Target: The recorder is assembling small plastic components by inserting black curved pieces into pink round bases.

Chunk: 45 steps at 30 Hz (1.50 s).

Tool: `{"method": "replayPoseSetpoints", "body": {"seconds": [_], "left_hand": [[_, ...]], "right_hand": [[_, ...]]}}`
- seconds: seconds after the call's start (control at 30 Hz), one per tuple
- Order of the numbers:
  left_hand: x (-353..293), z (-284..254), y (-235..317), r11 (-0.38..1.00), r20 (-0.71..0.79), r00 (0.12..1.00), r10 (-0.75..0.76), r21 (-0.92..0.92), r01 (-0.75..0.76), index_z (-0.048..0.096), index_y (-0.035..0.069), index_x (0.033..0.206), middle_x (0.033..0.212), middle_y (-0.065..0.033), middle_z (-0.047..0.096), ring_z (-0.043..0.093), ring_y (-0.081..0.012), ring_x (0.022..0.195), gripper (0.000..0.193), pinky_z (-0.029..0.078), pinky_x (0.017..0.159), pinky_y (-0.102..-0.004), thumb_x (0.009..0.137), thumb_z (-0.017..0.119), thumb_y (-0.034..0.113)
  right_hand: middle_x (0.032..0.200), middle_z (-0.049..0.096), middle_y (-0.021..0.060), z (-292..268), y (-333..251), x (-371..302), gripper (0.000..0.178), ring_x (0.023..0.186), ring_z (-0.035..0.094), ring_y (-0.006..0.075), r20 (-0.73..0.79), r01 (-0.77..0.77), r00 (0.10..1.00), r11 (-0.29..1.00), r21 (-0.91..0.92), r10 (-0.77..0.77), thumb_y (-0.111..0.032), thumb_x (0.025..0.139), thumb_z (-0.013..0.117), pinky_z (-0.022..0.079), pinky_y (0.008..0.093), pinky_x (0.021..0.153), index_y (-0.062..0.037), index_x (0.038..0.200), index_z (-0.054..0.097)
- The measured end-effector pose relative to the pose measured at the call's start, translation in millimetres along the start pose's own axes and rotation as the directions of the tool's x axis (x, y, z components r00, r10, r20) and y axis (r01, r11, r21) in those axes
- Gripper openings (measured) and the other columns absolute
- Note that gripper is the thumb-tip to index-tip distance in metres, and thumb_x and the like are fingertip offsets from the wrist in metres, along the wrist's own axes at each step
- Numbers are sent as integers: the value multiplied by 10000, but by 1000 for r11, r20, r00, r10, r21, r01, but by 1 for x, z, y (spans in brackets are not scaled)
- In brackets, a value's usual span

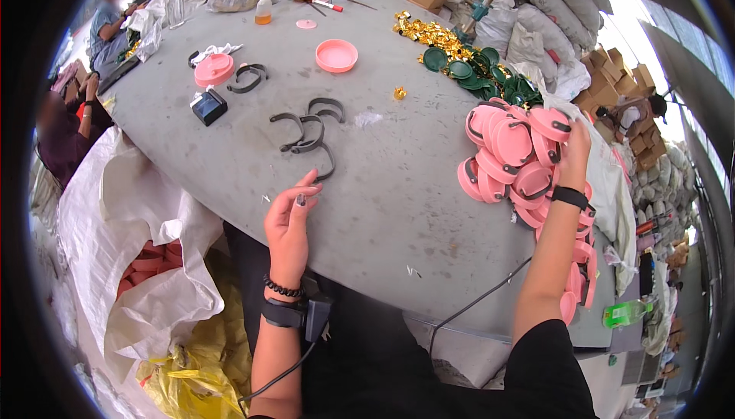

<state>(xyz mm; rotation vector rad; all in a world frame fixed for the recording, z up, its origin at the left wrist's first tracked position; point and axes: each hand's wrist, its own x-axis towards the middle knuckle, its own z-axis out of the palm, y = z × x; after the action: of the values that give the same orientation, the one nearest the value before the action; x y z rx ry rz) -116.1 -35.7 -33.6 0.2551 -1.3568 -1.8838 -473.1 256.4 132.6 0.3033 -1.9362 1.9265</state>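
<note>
My left hand (pixel 289 220) is over the table's near edge with its fingers loosely bent and apart. Its fingertips are at the lower end of a dark grey curved handle (pixel 330 162); whether they touch it I cannot tell. Just beyond lie several more such handles (pixel 310 134). On the right, my right hand (pixel 576 151) is at the far side of a heap of pink lids (pixel 511 140) with dark end pieces. Its fingers curl round the edge of a top pink lid (pixel 550 123), and their tips are partly hidden.
Green discs (pixel 475 71) and gold-coloured pieces (pixel 432 34) are piled at the back right. A pink dish (pixel 336 55), pink lid (pixel 214 70), dark box (pixel 209 106) and dropper bottle (pixel 263 10) stand farther back. A white sack (pixel 115 212) hangs left; a cable (pixel 478 296) crosses the front edge.
</note>
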Motion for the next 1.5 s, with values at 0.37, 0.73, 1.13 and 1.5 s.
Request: {"method": "replayPoseSetpoints", "body": {"seconds": [0.37, 0.73, 1.13, 1.5], "left_hand": [[0, -2, -12, 995, -21, 996, 87, 54, -86, 584, 6, 939, 1199, -175, 545, 569, -212, 1008, 146, 424, 886, -301, 913, 475, 99], [0, 0, -2, 997, -132, 989, 62, -32, -67, 561, 5, 951, 1173, -157, 536, 578, -197, 995, 163, 460, 838, -299, 926, 446, 117], [88, 0, 41, 930, -181, 984, 3, 363, 64, 570, 66, 961, 1084, -64, 617, 602, -141, 899, 167, 453, 722, -267, 891, 464, 175], [268, 46, 21, 429, 207, 941, -268, 900, -75, 578, 20, 1100, 1017, -147, 616, 576, -202, 948, 419, 445, 823, -297, 787, 613, 296]], "right_hand": [[1016, 584, 93, 68, 10, -75, 286, 932, 558, 172, 149, 521, 853, 835, -174, -501, -97, 824, 551, 421, 294, 847, 2, 1092, 556], [1212, 510, 79, 226, 55, -266, 225, 1179, 395, 309, 932, 600, 174, 785, 156, -319, -218, 720, 695, 324, 414, 961, -91, 883, 605], [1114, 570, 35, 230, 57, -263, 225, 1182, 403, 301, 637, 576, 641, 817, -30, -428, -272, 769, 663, 241, 458, 964, -97, 850, 548], [810, 576, 26, 231, 67, -252, 191, 925, 501, 233, 510, 354, 815, 933, -59, -277, -289, 811, 602, 293, 425, 846, -109, 793, 539]]}}
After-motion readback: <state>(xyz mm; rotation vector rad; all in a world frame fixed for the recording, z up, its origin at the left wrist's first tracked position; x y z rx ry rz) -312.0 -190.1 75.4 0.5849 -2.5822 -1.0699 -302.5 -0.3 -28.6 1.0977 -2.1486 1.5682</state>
